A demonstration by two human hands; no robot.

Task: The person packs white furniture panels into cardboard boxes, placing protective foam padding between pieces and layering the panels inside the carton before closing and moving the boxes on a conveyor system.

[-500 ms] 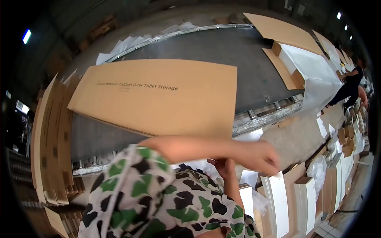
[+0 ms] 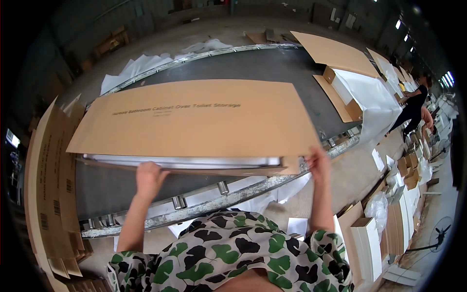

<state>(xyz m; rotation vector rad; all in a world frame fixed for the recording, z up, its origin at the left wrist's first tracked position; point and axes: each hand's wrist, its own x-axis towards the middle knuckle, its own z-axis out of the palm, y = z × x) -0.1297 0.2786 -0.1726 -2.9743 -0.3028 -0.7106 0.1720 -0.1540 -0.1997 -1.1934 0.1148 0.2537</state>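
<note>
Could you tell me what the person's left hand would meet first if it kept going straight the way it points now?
The left hand points away from the body at the near edge of the long flat cardboard box, so it would probably press straight into that edge and the white panels showing inside it.

Both hands gripped a long flat cardboard box (image 2: 194,119) on the conveyor (image 2: 272,61): the left hand (image 2: 148,176) at its near edge, the right hand (image 2: 318,163) at its near right corner.

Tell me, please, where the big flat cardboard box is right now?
In the head view, the cardboard box lies centre-frame on the conveyor, left hand and right hand gripping its near edge.
</note>
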